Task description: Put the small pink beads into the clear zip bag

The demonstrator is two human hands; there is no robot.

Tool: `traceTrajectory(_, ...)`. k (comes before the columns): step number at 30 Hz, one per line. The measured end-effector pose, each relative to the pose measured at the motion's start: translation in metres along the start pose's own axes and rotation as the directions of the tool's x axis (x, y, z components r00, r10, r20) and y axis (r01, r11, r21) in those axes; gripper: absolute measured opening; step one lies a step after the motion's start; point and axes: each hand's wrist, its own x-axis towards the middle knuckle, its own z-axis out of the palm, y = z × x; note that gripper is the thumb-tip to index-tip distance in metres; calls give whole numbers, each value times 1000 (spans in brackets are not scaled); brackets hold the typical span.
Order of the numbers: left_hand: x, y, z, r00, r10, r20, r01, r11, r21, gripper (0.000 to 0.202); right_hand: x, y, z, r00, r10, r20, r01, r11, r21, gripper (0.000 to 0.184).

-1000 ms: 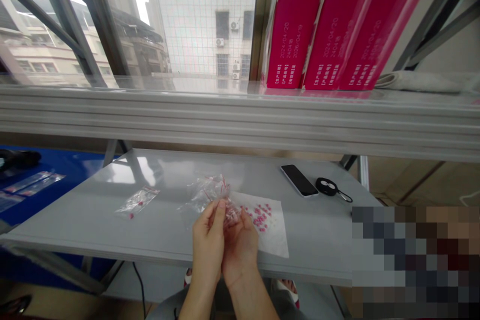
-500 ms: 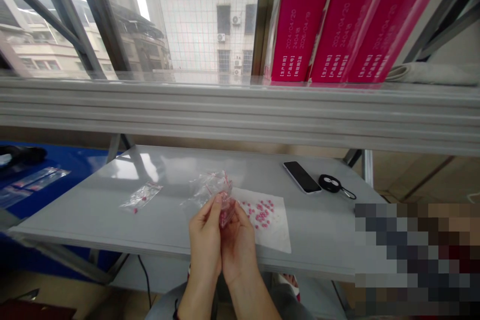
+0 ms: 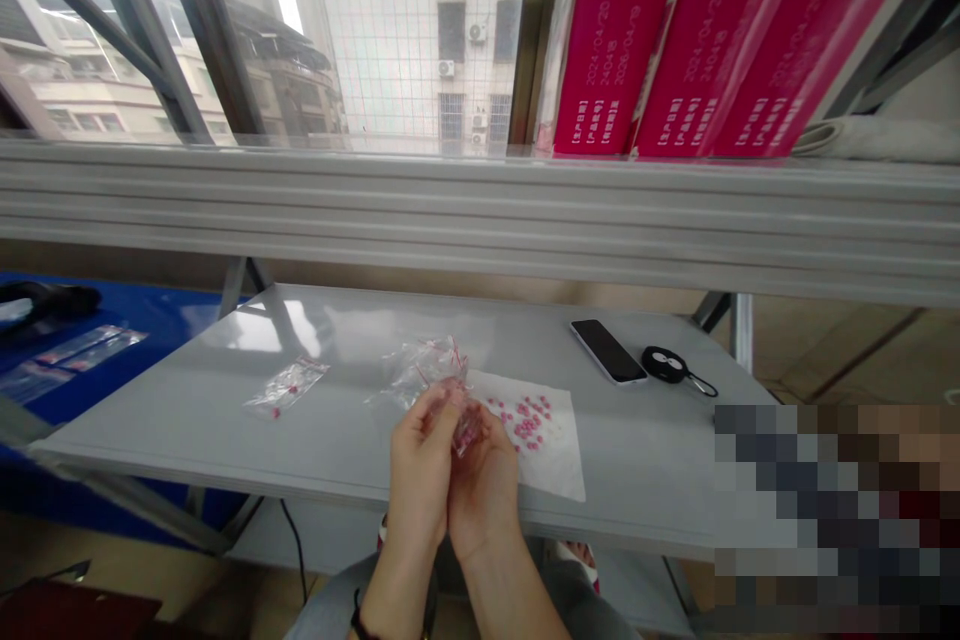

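Pinching a small clear bag (image 3: 466, 437) with pink showing through its film, the person's left hand (image 3: 418, 460) has thumb and fingers pressed together at its left side. The right hand (image 3: 487, 480) is cupped against the bag's right side, its fingers curled in; their tips are partly hidden, so how firmly they grip cannot be told. The bag is held above the near middle of the worktop (image 3: 337, 450), between the two hands, which touch at the heels.

Just beyond the fingers lies a loose heap of clear bags (image 3: 421, 365) with red lines along some edges. Right of the hands, a white sheet (image 3: 556, 470) bears scattered pink beads (image 3: 529, 420), thickest near its middle. Farther right and toward the far side rests a dark-screened phone (image 3: 608, 352), with a round black case (image 3: 664, 364) and its clip just beside it.

On the left of the worktop, well apart from the hands, lies a flat clear packet (image 3: 294, 382) with two small red-pink pieces at it. More packets (image 3: 101, 345) lie on a blue surface (image 3: 180, 305) at far left. Pink boxes (image 3: 622, 40) stand on the far shelf (image 3: 450, 220), to the right.
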Motion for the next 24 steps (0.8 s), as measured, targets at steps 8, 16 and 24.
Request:
traceTrajectory(8, -1, -9, -4, 998, 44, 54, -53, 984, 173, 32, -2, -6, 4, 995, 84, -55, -82, 996, 45, 14)
traceTrajectory(16, 3, -16, -11, 988, 152, 7, -144, 919, 367, 27, -5, -13, 6, 997, 83, 10, -83, 992, 90, 26)
traceTrajectory(24, 0, -12, -12, 975, 221, 6, -190, 828, 528, 27, -6, -11, 8, 991, 133, -19, -128, 981, 147, 24)
